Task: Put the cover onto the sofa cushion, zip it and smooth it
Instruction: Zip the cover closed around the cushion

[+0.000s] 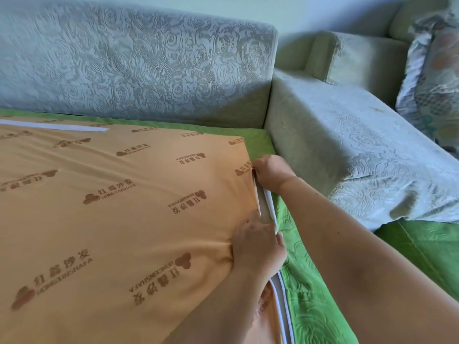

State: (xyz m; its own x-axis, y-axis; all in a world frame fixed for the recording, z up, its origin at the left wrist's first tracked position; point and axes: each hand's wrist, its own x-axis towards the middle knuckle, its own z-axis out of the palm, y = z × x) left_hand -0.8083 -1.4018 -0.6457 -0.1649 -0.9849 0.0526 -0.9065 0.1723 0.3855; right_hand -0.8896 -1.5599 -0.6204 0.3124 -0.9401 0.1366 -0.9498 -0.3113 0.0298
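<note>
- Lying flat on the sofa seat: the cover, orange printed face up, with its green embossed side showing along the far and right edges.
- Cushion is inside the cover; only a pale strip shows in the gap between the hands.
- Zip: white tapes along the right edge, parted between the hands.
- Right hand is at the far end of the gap, fingers curled and pinching the zip; the puller is hidden.
- Left hand is nearer, fingers curled and gripping the cover's edge beside the zip. Creases fan out from it.
- White strip lies on the orange face near the back.
- Sofa back, grey-green with a rose pattern, stands right behind the cover.
- Armrest, same fabric, just right of the cover.
- Floral pillow at far right.
- Pale wall behind.
</note>
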